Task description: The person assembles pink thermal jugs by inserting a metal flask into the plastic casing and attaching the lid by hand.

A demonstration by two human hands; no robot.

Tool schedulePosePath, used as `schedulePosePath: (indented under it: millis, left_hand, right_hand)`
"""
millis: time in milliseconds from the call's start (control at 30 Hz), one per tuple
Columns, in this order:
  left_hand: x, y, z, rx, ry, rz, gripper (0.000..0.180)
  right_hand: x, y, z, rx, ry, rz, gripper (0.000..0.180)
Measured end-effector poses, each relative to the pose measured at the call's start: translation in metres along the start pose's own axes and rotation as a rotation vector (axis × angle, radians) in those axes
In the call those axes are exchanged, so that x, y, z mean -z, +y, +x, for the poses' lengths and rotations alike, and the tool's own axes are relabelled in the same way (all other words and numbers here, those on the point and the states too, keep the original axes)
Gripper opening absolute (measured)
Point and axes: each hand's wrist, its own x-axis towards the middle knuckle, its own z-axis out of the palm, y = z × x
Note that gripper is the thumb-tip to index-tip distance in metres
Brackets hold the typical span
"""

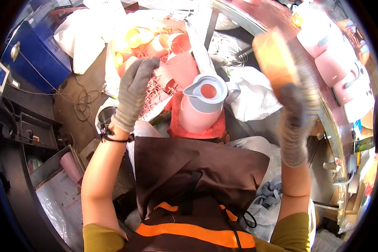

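We have 1 grey-topped pink pitcher (200,116); left of it, pink shells (181,69) remain topless. Right hand (296,111) clenches tan block (275,56); left hand (133,90) half-curled, contents hidden.

Between the left fingers (143,68) and the right fingers (290,95), there is room above the pitcher (200,116); beside the left fingers pink cups (182,66) obstruct, and rightward of the right ones, the table (278,16).

Head-worn fisheye; faces down, hands (134,93) near.
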Motion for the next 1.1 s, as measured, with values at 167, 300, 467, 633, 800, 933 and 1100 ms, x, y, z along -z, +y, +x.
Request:
schedulePosePath:
  millis: [167,300,467,633,800,933,1100]
  left_hand:
    - [0.023,-0.034,-0.053,0.294,0.101,-0.104,0.033]
    - [0.016,-0.028,-0.059,0.305,0.051,-0.038,0.029]
    - [-0.034,0.001,-0.022,0.358,-0.161,0.306,0.035]
    - [-0.049,0.001,0.003,0.439,-0.350,0.328,0.039]
    - [0.033,0.019,0.013,0.567,-0.113,-0.051,0.033]
    - [0.060,0.048,0.007,0.541,-0.086,-0.044,0.033]
    - [0.024,0.056,0.014,0.524,-0.448,-0.207,0.034]
  right_hand:
    - [-0.071,0.005,0.015,0.582,-0.061,-0.532,0.046]
    - [-0.096,0.061,-0.010,0.432,-0.448,-0.718,0.048]
    - [-0.052,0.077,-0.019,0.000,-0.198,-0.235,0.056]
    - [-0.015,0.135,-0.064,-0.145,0.105,-0.464,0.055]
    - [-0.057,0.212,-0.129,-0.046,-0.372,-0.885,0.076]
    - [-0.061,0.180,-0.102,0.070,-0.205,-0.598,0.083]
    - [-0.050,0.078,-0.049,-0.085,-0.320,-0.042,0.052]
